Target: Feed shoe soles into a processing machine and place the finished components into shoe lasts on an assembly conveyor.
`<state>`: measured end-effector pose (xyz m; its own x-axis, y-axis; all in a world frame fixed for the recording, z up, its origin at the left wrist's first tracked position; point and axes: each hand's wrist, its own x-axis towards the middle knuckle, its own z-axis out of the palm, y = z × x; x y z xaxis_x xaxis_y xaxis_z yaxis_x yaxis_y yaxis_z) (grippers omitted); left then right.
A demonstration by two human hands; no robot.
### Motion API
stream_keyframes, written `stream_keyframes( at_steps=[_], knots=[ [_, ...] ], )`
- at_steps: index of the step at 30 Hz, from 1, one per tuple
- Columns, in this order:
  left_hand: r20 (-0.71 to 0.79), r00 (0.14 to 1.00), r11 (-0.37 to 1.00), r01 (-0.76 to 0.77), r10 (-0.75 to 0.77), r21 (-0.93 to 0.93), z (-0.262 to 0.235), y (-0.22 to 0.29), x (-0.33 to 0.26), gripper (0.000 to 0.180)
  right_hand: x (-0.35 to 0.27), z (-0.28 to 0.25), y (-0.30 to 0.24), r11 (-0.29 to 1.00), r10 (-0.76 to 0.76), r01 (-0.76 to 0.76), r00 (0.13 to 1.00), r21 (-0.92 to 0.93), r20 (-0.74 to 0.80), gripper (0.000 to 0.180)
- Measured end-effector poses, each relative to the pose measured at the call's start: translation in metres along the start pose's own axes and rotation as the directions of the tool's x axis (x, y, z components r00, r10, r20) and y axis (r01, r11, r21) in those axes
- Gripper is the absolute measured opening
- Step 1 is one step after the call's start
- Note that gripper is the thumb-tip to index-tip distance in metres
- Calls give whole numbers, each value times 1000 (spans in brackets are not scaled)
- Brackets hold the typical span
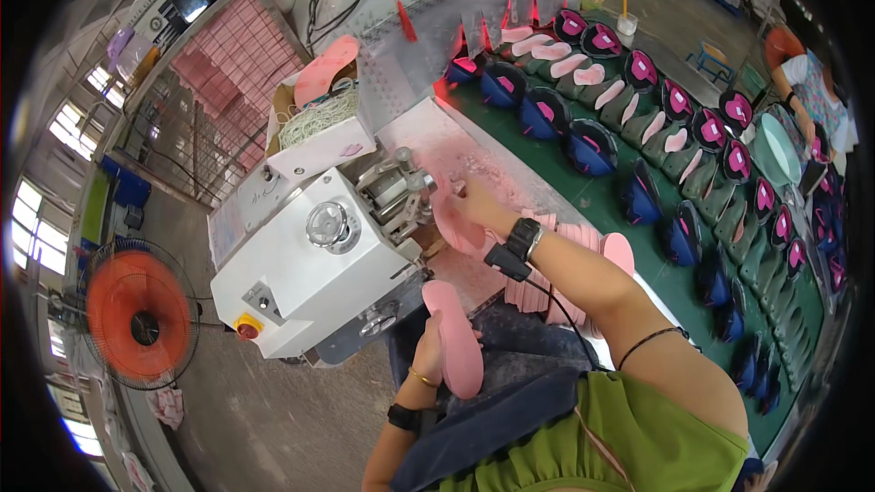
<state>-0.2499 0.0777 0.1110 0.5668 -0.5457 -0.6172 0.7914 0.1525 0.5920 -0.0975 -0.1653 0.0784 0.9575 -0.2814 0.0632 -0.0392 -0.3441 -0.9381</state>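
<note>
A pink shoe insole (458, 351) is gripped in my left hand (428, 348), low over my lap, with my fingers closed around its edge. My right hand (476, 205) holds a second pink insole (448, 210) on edge against the rollers (421, 187) of a white machine (310, 255). Part of that insole is hidden behind my fingers and blurred. Pink dust lies on the machine's work surface (415, 132). Beside my right wrist is a packed row of pink insoles (529, 296), with a loose one (618, 252) leaning at its end.
A green conveyor (602, 196) on the right carries rows of blue and pink shoe pieces. Behind the machine an open box (319, 132) holds pale cord and a pink insole (326, 71). An orange fan (141, 314) stands left. Another person (811, 91) works across the conveyor.
</note>
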Motion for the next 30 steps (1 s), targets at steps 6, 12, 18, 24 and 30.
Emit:
stream_keyframes(
  at_steps=[6, 12, 18, 24, 30],
  knots=[
    [-42, 999, 997, -19, 22, 77, 5, 9, -8, 57, -16, -45, -10, 977, 108, -101, 994, -187, 30, 38],
    [0, 1000, 999, -10, 10, 46, 3, 3, 1, 52, -18, -61, -7, 855, -246, 143, 958, -498, -147, 32],
    [-86, 987, 988, -125, 133, 89, -13, -4, -7, 45, 0, -8, -20, 965, 96, -103, 995, -242, -40, 36],
    [-149, 984, 990, -84, 100, 114, -7, 0, -2, 40, 45, -1, 37, 986, 99, -66, 970, 151, -222, 35],
    [3, 998, 998, 55, -55, -18, -2, 0, 15, 48, -45, -185, 91, 954, 12, 177, 785, 243, -619, 20]
  ],
)
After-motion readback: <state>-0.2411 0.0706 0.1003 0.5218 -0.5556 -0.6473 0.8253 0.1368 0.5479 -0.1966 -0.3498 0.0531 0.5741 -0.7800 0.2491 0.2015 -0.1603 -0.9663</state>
